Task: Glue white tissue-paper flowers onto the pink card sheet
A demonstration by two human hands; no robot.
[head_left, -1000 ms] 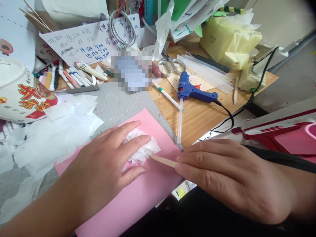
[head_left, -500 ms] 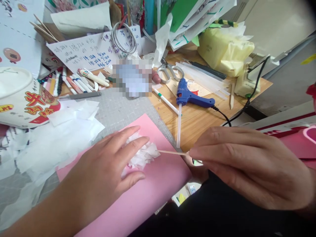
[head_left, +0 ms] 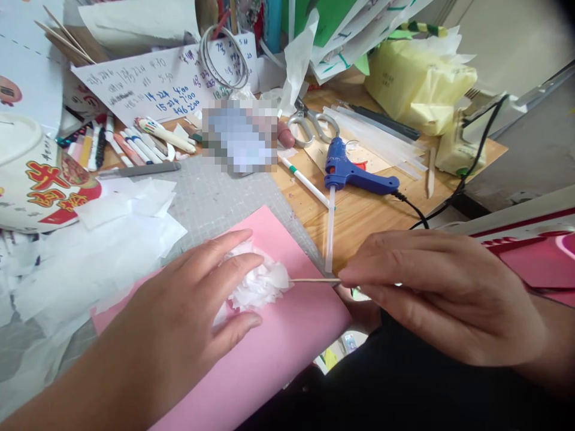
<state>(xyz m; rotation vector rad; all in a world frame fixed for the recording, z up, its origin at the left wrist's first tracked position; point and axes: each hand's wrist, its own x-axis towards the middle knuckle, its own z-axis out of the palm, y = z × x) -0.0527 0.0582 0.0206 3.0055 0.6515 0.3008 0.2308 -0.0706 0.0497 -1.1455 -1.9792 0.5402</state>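
A ruffled bunch of white tissue paper [head_left: 263, 282] sits on a pink sheet of paper [head_left: 296, 335]. Spread over its left side, my left hand [head_left: 197, 305] has its fingers apart, with the fingertips and thumb resting at the bunch and the pink sheet. My right hand [head_left: 440, 293] pinches a thin wooden stick [head_left: 314, 280] between thumb and fingertips. The stick's far end meets the right edge of the tissue bunch; whether it goes inside is hidden.
White tissue pieces [head_left: 103, 257] lie left on the grey cutting mat [head_left: 202, 197]. A blue glue gun [head_left: 359, 173] with its cord rests on the wooden table, near scissors [head_left: 312, 123]. A paper bucket [head_left: 40, 173], pens [head_left: 135, 146] and a yellow tissue pack [head_left: 417, 84] stand around.
The tissue bunch looks turned, with its ruffles arranged differently and rounder. My right hand and the stick have shifted slightly left; the view has moved a little.
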